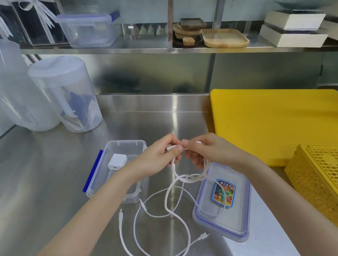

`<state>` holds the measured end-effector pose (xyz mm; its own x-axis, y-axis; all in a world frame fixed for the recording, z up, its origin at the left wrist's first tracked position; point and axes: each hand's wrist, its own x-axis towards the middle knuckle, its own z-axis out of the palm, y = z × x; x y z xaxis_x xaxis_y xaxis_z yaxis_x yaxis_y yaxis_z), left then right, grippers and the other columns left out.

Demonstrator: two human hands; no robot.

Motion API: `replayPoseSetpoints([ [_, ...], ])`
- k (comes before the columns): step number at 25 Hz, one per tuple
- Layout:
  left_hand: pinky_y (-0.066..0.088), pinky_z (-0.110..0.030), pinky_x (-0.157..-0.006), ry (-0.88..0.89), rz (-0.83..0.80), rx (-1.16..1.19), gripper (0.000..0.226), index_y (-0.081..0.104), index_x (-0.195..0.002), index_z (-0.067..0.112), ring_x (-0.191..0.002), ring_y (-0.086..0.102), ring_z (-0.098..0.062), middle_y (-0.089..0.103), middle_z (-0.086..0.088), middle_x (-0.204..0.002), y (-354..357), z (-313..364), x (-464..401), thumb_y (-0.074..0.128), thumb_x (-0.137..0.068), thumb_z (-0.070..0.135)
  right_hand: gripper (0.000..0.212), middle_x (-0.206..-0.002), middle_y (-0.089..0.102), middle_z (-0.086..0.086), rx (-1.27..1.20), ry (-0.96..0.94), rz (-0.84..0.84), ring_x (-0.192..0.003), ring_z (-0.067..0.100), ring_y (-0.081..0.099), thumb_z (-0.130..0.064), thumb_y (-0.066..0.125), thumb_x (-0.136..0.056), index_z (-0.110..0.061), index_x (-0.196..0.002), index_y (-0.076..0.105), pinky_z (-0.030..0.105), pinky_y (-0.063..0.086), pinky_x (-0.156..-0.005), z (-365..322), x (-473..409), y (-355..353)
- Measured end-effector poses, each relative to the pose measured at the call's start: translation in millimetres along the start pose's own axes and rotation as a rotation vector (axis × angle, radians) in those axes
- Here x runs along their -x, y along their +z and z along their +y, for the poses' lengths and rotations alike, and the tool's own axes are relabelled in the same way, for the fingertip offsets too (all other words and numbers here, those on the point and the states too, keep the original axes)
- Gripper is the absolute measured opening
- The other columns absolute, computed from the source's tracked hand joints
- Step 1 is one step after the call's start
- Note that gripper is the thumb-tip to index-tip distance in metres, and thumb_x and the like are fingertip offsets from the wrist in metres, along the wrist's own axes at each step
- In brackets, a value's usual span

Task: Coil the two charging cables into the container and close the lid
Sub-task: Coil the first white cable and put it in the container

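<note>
A shiny steel counter (52, 177) fills this kitchen corner, with a steel shelf (117, 49) above it at the back. The person holds both hands up over the counter, close together. The left hand (158, 159) and the right hand (208, 151) both pinch a white cable (188, 178), and a few loops of it hang down from the right hand's fingers.

The rest of that cable trails down onto the counter. A second cable (124, 238) lies there too, loose and curvy, and the two cross each other in a few spots — it is hard to tell which strand belongs to which.

The open container (125, 149) sits just left of the hands, with a small white charger block (117, 161) inside. Its lid (223, 206) lies flat on the right, near the edge of the counter, with a bright sticker (223, 192) on it. A thin strand runs across the lid.

What could go wrong? The crossing cables might snag and pull each other into a knot as the loops get wound. The strand on the lid could drag it — maybe off the edge. The loops might spring open when let go.

Two clear jugs (66, 95) stand far left. A yellow board (275, 123) and a yellow basket (330, 188) sit to the right. None of them blocks the container.
</note>
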<state>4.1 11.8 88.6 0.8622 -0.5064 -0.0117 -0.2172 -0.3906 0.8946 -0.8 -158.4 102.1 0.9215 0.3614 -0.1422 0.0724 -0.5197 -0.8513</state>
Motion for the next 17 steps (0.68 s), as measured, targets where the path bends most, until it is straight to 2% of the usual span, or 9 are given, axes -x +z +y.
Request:
replayPoseSetpoints([
  [2,0.045,-0.014,-0.07,-0.027,0.012,0.063,0.008,0.051,-0.087,0.019,-0.071,0.053,-0.003,0.058,0.004,-0.079,1.5,-0.1,-0.1,0.046,-0.093,0.02,0.037,-0.039,0.05,-0.012,0.008,-0.018,0.033,-0.04,0.002,0.049,-0.038,0.047,-0.091,-0.025,-0.059,0.059,0.015,0.046,-0.049,1.8,-0.7,1.1],
  [4,0.045,-0.022,-0.083,-0.073,0.212,0.148,0.009,0.051,-0.099,0.016,-0.086,0.056,-0.009,0.058,0.003,-0.091,4.2,-5.2,-0.3,0.049,-0.092,0.021,0.038,-0.035,0.043,-0.013,-0.053,0.018,0.161,-0.036,0.002,0.044,-0.035,0.047,-0.092,-0.023,-0.057,0.056,0.021,0.046,-0.05,5.1,-2.9,4.4],
  [6,0.046,-0.016,-0.074,-0.125,0.452,0.208,0.009,0.053,-0.092,0.016,-0.075,0.055,-0.003,0.055,0.003,-0.081,8.9,-11.0,6.8,0.046,-0.093,0.02,0.04,-0.036,0.042,-0.01,-0.102,0.074,0.329,-0.034,0.003,0.042,-0.035,0.046,-0.093,-0.022,-0.055,0.052,0.022,0.041,-0.049,8.6,-4.0,5.7],
  [7,0.046,-0.012,-0.062,-0.158,0.451,0.262,0.019,0.056,-0.083,0.015,-0.062,0.055,0.001,0.055,0.001,-0.073,13.1,-14.7,12.0,0.041,-0.095,0.02,0.04,-0.037,0.041,-0.009,-0.133,0.098,0.382,-0.035,0.005,0.041,-0.034,0.045,-0.093,-0.021,-0.055,0.051,0.022,0.039,-0.048,9.7,-3.9,5.3],
  [9,0.048,-0.012,-0.051,-0.32,0.21,0.395,0.04,0.064,-0.077,0.01,-0.05,0.06,-0.002,0.062,-0.004,-0.062,26.6,-18.7,27.1,0.034,-0.098,0.027,0.04,-0.037,0.036,-0.008,-0.241,0.128,0.409,-0.035,0.007,0.036,-0.033,0.045,-0.093,-0.018,-0.057,0.05,0.022,0.036,-0.046,9.1,-2.2,4.4],
  [11,0.056,-0.019,-0.06,-0.527,-0.022,0.449,0.05,0.066,-0.093,0.003,-0.067,0.07,-0.013,0.072,-0.008,-0.075,38.9,-25.5,34.6,0.031,-0.096,0.039,0.039,-0.035,0.033,-0.009,-0.359,0.132,0.394,-0.035,0.007,0.029,-0.032,0.044,-0.094,-0.015,-0.059,0.049,0.019,0.032,-0.04,5.5,0.5,2.9],
  [12,0.058,-0.023,-0.068,-0.592,-0.04,0.515,0.05,0.061,-0.104,0.001,-0.078,0.071,-0.017,0.072,-0.011,-0.088,43.6,-30.5,34.1,0.032,-0.096,0.042,0.038,-0.035,0.032,-0.01,-0.401,0.132,0.382,-0.035,0.007,0.027,-0.031,0.044,-0.094,-0.014,-0.06,0.049,0.018,0.03,-0.038,3.3,2.5,2.3],
  [14,0.053,-0.033,-0.081,-0.628,0.092,0.835,0.042,0.051,-0.111,0.001,-0.093,0.065,-0.022,0.064,-0.016,-0.105,46.7,-39.6,26.6,0.036,-0.096,0.037,0.038,-0.039,0.029,-0.009,-0.468,0.121,0.35,-0.037,0.007,0.024,-0.031,0.043,-0.095,-0.013,-0.062,0.048,0.018,0.026,-0.037,0.0,7.1,1.2],
  [17,0.044,-0.04,-0.092,-0.541,0.42,1.358,0.027,0.051,-0.093,0.001,-0.091,0.059,-0.023,0.061,-0.014,-0.094,35.2,-38.0,12.0,0.037,-0.097,0.024,0.039,-0.04,0.026,-0.007,-0.548,0.098,0.315,-0.037,0.008,0.02,-0.031,0.041,-0.095,-0.013,-0.061,0.045,0.018,0.023,-0.035,-1.4,15.7,-3.4],
])
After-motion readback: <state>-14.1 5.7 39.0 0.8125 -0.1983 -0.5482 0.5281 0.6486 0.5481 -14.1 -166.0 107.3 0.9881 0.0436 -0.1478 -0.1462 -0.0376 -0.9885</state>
